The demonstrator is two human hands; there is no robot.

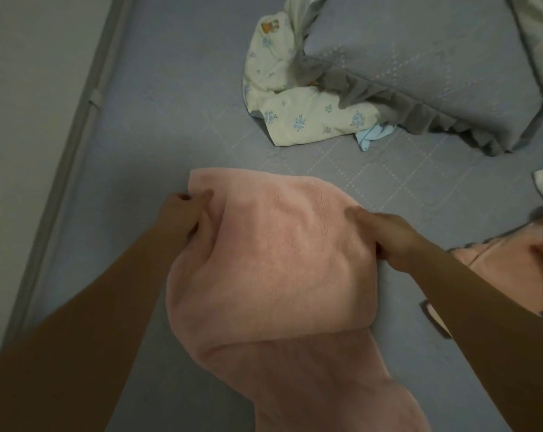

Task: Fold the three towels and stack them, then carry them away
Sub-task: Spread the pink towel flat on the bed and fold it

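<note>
A pink towel (273, 260) lies partly doubled over on the grey-blue bed cover, its lower end trailing toward the bottom of the view. My left hand (186, 213) pinches its left edge near the far corner. My right hand (388, 238) grips the right edge, fingers tucked under the fold. A second pink towel (507, 272) lies bunched at the right edge, partly cut off by the frame. A third towel is not clearly visible.
A cream floral cloth (295, 110) lies crumpled at the back beside a grey ruffled pillow (419, 67). The bed's left edge (61, 169) runs along a pale wall. A small dark-rimmed object (436, 321) lies by my right forearm.
</note>
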